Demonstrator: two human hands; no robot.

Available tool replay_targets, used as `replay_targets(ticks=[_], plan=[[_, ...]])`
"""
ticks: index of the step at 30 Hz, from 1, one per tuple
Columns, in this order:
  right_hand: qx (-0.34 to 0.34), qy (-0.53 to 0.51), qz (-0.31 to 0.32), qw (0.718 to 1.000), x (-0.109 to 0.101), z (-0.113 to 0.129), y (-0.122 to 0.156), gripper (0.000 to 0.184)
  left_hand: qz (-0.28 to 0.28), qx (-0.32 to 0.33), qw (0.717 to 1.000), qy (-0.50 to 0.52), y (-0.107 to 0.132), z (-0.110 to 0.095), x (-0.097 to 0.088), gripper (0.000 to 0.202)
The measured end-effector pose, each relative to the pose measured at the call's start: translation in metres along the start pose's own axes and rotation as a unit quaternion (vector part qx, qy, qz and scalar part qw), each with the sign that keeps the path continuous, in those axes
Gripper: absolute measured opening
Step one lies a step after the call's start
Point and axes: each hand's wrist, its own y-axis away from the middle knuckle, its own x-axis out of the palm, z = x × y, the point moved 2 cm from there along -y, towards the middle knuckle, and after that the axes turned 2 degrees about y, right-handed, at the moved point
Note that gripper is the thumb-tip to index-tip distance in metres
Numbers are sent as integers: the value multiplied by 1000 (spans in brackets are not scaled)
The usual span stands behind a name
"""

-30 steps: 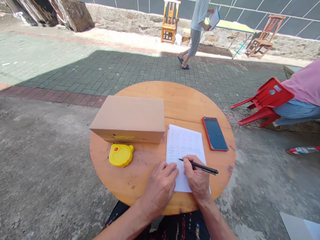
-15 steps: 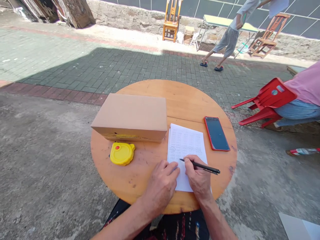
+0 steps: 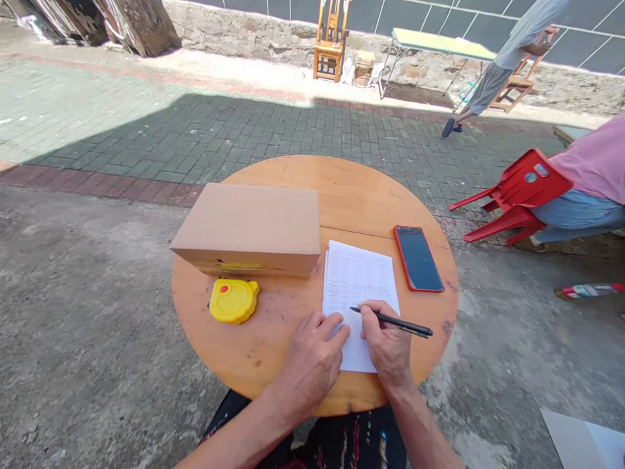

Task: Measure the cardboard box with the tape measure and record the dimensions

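My right hand (image 3: pixel 389 345) is closed round a black pen (image 3: pixel 403 322), its tip at the lower rows of writing on a sheet of paper (image 3: pixel 361 273). Columns of small handwritten marks cover the sheet's upper part, one of them circled near the left edge. My left hand (image 3: pixel 316 355) rests on the paper's lower left edge, holding nothing, its fingers bent loosely and a little apart. To its left lies a yellow tape measure (image 3: pixel 234 301) with a red button. Behind that stands a closed cardboard box (image 3: pixel 254 218). A phone with a red case (image 3: pixel 418 258) lies right of the paper.
Everything sits on a round wooden table (image 3: pixel 342 176). A person in pink (image 3: pixel 598 159) sits on a red plastic chair (image 3: pixel 532 189) at the right. Another person (image 3: pixel 508 65) walks past a folding table (image 3: pixel 439 42). A bottle (image 3: pixel 588 290) lies on the ground.
The walking person has moved to the right. The pen has shifted slightly right along the paper in my right hand. My left hand stays at the sheet's edge.
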Motion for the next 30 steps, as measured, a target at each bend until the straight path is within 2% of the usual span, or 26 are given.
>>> replay_targets(ticks=[10, 24, 30], plan=[[-1, 20, 17, 1000, 1, -1, 0, 19, 5, -4, 1000, 10, -1, 0, -2, 32], [1, 23, 8, 1000, 1, -2, 1, 19, -3, -1, 1000, 10, -1, 0, -2, 30], [27, -48, 11, 998, -2, -2, 1, 18, -3, -1, 1000, 17, 0, 1, -1, 30]])
